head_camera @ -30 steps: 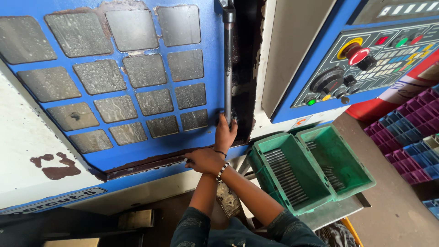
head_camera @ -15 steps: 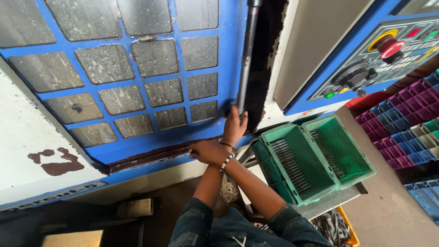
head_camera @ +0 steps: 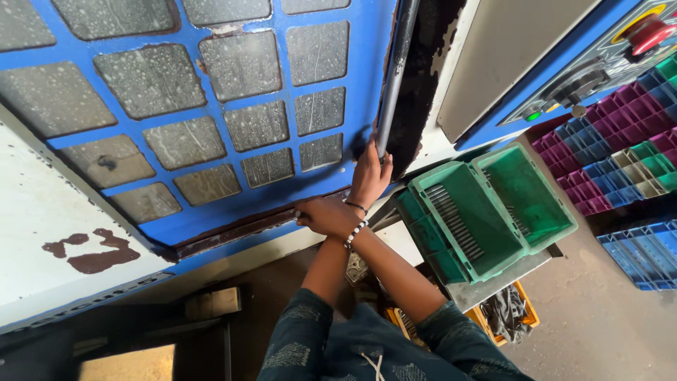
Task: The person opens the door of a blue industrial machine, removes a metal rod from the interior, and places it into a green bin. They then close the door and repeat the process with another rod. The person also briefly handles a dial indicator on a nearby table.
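Note:
A big blue machine door (head_camera: pixel 352 63) with several dirty window panes fills the upper left. A long grey bar handle (head_camera: pixel 395 70) runs up its right edge. My left hand (head_camera: pixel 370 176) reaches up and is wrapped around the bottom of that handle. My right hand (head_camera: pixel 323 215), with a beaded bracelet on the wrist, crosses over the left forearm and grips the door's rusty lower edge (head_camera: pixel 233 233). A dark gap (head_camera: pixel 423 99) shows to the right of the handle.
Two green plastic crates (head_camera: pixel 493 212) sit on a small grey table to the right. A control panel with a red button (head_camera: pixel 635 35) is at the top right. Stacked coloured bins (head_camera: pixel 620 141) stand by the floor. White machine casing (head_camera: pixel 42 233) is at the left.
Both hands keep their hold on the handle and the lower edge. The view has swung, so the door, the handle and the crates sit further right and look larger.

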